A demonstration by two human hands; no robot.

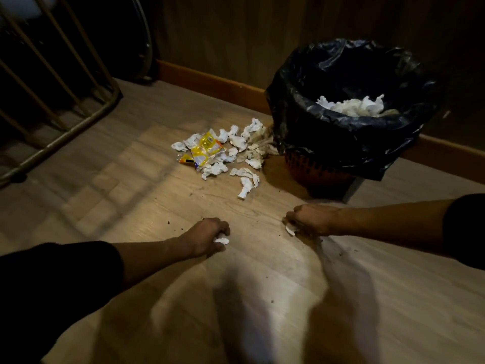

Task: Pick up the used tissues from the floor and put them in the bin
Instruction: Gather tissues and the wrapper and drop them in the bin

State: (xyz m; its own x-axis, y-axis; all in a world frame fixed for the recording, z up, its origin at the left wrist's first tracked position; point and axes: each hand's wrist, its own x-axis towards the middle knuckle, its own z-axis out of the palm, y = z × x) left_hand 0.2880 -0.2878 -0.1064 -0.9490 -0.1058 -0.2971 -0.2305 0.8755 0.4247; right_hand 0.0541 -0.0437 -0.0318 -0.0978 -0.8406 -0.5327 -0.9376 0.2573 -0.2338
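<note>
Wood-grain flooring [131, 206] runs back to a brown skirting board [210, 85] and a dark panelled wall, with a metal rail frame [60, 106] off to the far left.

From the head camera, the left hand [207, 236] is closed into a fist low over the floor, and a small white tissue [221, 240] peeks out between its curled fingers. The right hand [309, 222] is likewise curled shut, with a scrap of white tissue [290, 229] showing under its knuckles. Both forearms come in from the bottom corners in dark sleeves.

Beyond the fingers of both hands lies a pile of crumpled tissues [236, 151] on the floor, mixed with a yellow snack wrapper [206, 151]. One twisted tissue [245, 187] lies nearest the hands, apart from them.

Ahead of the right hand's fingers stands the bin [322, 169], lined with a black bag [349, 74], touching the pile's right edge. White tissues [354, 105] already lie inside it.
</note>
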